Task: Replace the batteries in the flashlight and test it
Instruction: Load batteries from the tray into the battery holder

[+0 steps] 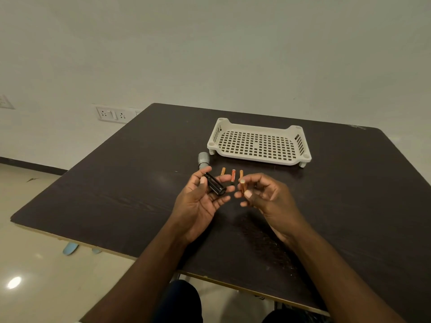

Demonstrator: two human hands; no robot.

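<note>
My left hand (201, 201) holds a black cylindrical battery holder (214, 184) between thumb and fingers, palm up. Close beside it, my right hand (263, 197) pinches a small orange battery (242, 185), held upright. Just behind my hands, three more orange batteries lie on the dark table: one on the left (223, 171), one in the middle (233, 175), one on the right (241, 174). The grey flashlight body (203, 160) lies behind my left fingertips, partly hidden by them.
A white perforated plastic tray (258, 143) stands on short legs at the back of the dark wooden table (116, 194). A wall socket panel (114, 114) is behind the table's left corner. The tiled floor lies to the left.
</note>
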